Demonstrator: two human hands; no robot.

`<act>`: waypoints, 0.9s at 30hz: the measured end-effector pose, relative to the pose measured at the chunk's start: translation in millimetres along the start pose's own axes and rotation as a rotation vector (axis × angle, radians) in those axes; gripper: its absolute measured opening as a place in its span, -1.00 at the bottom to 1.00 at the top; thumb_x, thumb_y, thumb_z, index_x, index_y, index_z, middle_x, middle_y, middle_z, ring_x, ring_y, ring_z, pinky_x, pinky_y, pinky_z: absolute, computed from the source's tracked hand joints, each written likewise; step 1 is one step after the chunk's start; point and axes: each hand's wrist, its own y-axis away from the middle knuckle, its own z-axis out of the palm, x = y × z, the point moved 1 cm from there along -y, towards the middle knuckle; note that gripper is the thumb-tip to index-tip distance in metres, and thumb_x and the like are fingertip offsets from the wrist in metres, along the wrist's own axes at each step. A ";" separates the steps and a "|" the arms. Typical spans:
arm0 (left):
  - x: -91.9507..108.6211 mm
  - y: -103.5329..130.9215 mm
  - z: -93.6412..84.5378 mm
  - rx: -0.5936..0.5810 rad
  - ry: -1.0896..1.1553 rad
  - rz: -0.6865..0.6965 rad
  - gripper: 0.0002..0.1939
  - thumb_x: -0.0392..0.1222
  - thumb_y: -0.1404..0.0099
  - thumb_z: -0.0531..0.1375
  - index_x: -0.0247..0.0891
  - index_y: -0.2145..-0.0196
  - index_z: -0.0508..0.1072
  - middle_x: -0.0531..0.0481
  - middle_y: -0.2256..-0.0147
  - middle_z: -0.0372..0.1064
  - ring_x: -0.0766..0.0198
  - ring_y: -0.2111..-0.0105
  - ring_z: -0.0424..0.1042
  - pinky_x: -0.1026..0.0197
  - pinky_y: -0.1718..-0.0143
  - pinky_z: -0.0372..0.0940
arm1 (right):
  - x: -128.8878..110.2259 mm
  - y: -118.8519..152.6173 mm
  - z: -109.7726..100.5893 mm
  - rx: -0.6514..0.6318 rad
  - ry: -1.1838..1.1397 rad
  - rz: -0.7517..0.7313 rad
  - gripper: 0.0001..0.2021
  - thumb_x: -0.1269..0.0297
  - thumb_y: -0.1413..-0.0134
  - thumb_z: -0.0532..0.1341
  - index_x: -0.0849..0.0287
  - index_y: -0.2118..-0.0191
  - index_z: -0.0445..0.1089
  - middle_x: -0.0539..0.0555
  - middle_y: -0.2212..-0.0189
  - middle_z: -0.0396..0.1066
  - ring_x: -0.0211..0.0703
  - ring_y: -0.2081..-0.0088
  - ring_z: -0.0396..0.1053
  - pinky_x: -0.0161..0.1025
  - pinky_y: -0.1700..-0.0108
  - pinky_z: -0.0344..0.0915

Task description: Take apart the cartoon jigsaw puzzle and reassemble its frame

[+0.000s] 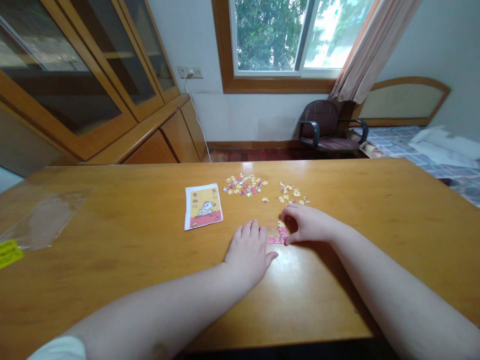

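Joined pink and yellow puzzle pieces [276, 240] form a corner strip on the table between my hands. My left hand [249, 250] lies flat with its fingers spread, covering the strip's left part. At the strip's right side my right hand [300, 225] is curved, thumb and forefinger apart around the edge of the joined pieces; it holds nothing that I can see. Beyond them lie a heap of loose pieces [245, 185] and a smaller scatter of mostly yellow pieces [287, 189]. A picture card [204, 207] with a white cartoon animal lies left of the heap.
The wooden table [131, 260] spans the view. A clear plastic bag [48, 220] with a yellow label lies at its left. Glass-door cabinets [112, 55] stand at the left; past the far edge are a chair [324, 125] and a bed [431, 145].
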 end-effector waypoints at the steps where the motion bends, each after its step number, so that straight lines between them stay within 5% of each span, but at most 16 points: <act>1: 0.3 0.3 -0.4 -0.002 -0.001 0.001 -0.37 0.17 -0.27 0.11 -0.42 -0.08 0.34 -0.40 -0.17 0.21 -0.14 -0.13 0.24 -0.10 -0.08 0.18 | -0.5 0.0 0.6 -0.008 -0.001 0.001 -0.46 0.00 0.32 0.43 0.17 0.17 0.38 0.13 0.21 0.43 -0.04 0.21 0.36 -0.18 0.17 0.26; 15: 4.3 5.8 -4.0 0.007 -0.003 0.049 -0.43 0.19 -0.28 0.10 -0.37 0.01 0.40 -0.33 -0.04 0.33 -0.08 0.03 0.32 -0.03 0.08 0.24 | -6.8 5.6 -2.5 -0.073 0.020 0.023 -0.50 0.06 0.35 0.43 0.13 0.20 0.38 0.09 0.27 0.43 -0.06 0.28 0.35 -0.21 0.28 0.23; 22: 5.1 7.8 -9.8 0.012 0.019 0.069 -0.53 0.19 -0.26 0.11 -0.30 0.15 0.42 -0.20 0.21 0.39 0.01 0.19 0.34 0.00 0.16 0.23 | -10.0 6.8 -4.3 -0.086 0.018 0.013 -0.59 0.00 0.27 0.39 0.11 0.28 0.38 0.07 0.34 0.43 -0.10 0.34 0.33 -0.25 0.35 0.18; 24: 3.6 6.9 -12.0 0.034 0.016 0.070 -0.53 0.19 -0.27 0.10 -0.30 0.15 0.41 -0.20 0.21 0.38 0.00 0.18 0.32 -0.01 0.15 0.23 | -0.6 3.5 -6.8 0.010 0.016 0.054 -0.70 0.00 0.07 0.29 0.13 0.32 0.38 0.09 0.36 0.43 -0.12 0.36 0.32 -0.25 0.33 0.18; 27: -0.9 2.7 -14.8 0.064 0.026 0.063 -0.55 0.16 -0.29 0.08 -0.31 0.15 0.40 -0.20 0.20 0.37 -0.01 0.18 0.32 -0.02 0.15 0.22 | 26.8 -2.8 -11.6 0.329 0.096 0.239 -0.79 0.14 -0.13 0.11 0.16 0.31 0.39 0.14 0.32 0.44 -0.09 0.30 0.33 -0.21 0.26 0.19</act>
